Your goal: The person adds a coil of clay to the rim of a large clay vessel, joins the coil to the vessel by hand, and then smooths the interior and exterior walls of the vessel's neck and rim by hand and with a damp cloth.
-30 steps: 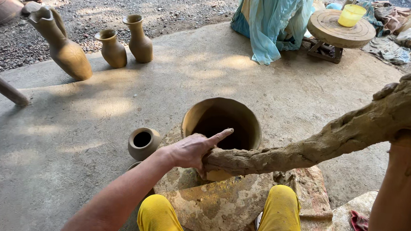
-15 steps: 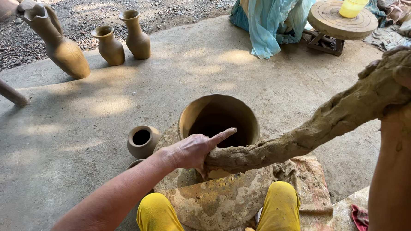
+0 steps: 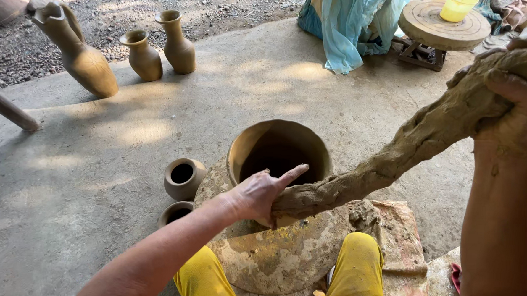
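A long thick coil of wet clay (image 3: 405, 148) runs from the upper right down to the near rim of a wide open clay pot (image 3: 258, 139) that stands on a round turntable (image 3: 282, 255). My right hand (image 3: 517, 106) grips the coil's raised upper end. My left hand (image 3: 261, 192) presses the coil's lower end against the pot's rim, index finger stretched out. My knees in yellow trousers (image 3: 362, 270) flank the turntable.
Two small clay pots (image 3: 182, 177) sit left of the turntable. Three taller clay vases (image 3: 176, 43) stand at the back left by gravel. A second wheel (image 3: 444, 22) with a yellow cup sits at the back right beside a person in blue cloth (image 3: 352, 24).
My right hand has lifted the coil's upper end higher and closer to the camera. My left hand stays at the pot's rim.
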